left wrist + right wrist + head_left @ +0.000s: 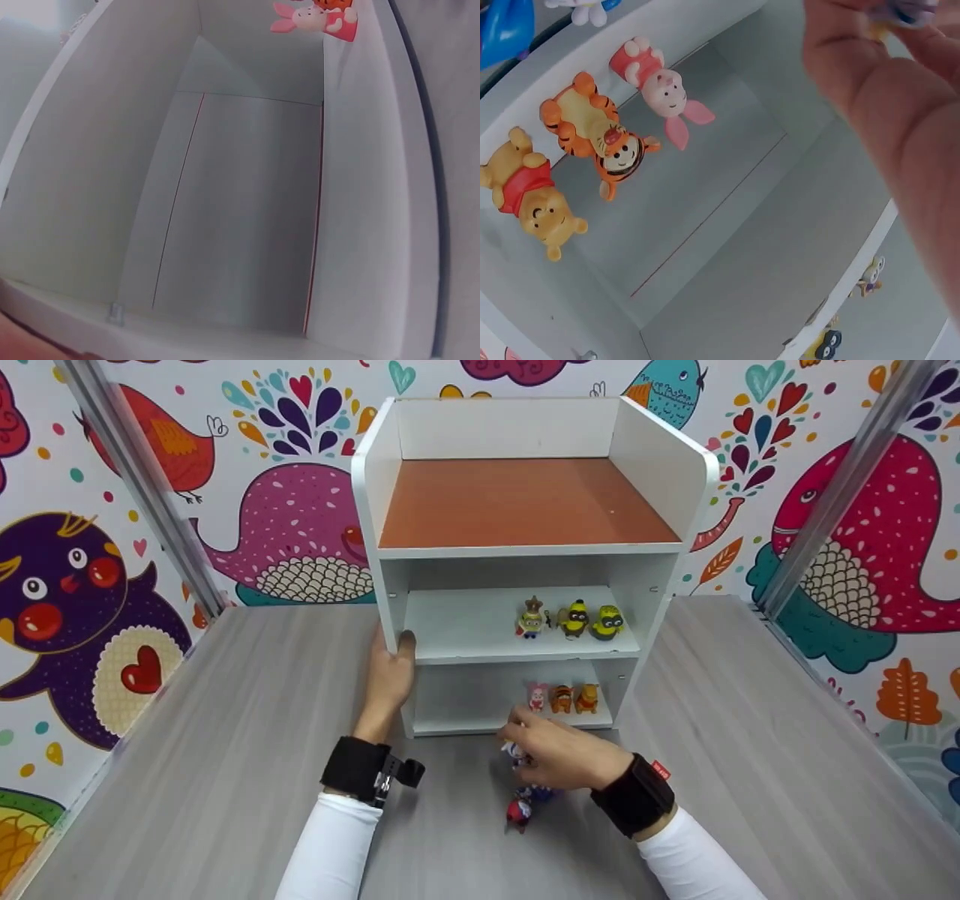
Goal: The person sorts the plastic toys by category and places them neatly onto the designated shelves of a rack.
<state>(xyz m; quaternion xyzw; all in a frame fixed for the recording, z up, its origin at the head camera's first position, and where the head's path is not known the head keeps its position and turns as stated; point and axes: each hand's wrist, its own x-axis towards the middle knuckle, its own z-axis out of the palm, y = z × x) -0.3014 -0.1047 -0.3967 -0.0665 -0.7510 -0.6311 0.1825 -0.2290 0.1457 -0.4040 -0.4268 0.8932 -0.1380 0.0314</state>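
Observation:
My left hand (386, 682) grips the left side panel of a small white shelf unit (525, 656), thumb at its front edge and the other fingers hidden behind. In front of the bottom shelf, my right hand (562, 750) pinches a small figurine (909, 12), whitish and purple, mostly covered by the fingers. Below that hand, a red figurine (518, 813) and a blue one (537, 793) are on the floor. Piglet (664, 94), Tigger (592, 124) and Winnie-the-Pooh (532, 187) figurines stand in a row on the bottom shelf's right part.
Three yellow Minion figurines (574, 619) stand on the middle shelf, toward its right side. The top shelf has a brown board (517, 502) between raised white sides. Grey wood-look flooring (285, 697) surrounds the unit, with cartoon-printed walls (300, 510) behind it.

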